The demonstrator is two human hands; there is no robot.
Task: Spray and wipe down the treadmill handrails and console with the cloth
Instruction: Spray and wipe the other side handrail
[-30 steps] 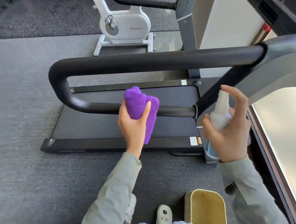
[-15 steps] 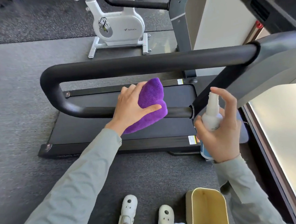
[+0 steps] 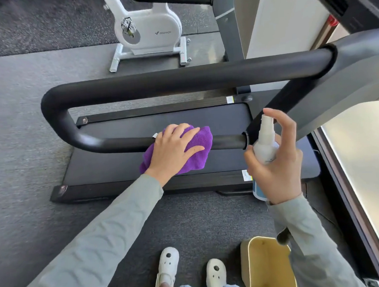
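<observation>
From the head camera, the purple cloth (image 3: 197, 149) is pressed onto the lower handrail (image 3: 108, 143) by the left hand (image 3: 173, 152), fingers spread flat. The spray bottle (image 3: 265, 147) is gripped by the right hand (image 3: 279, 171). Firm, overlapping strokes wrapped around the bar are advised.

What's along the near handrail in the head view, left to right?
Rail bend → left hand on purple cloth → bare rail → spray bottle in right hand.
</observation>
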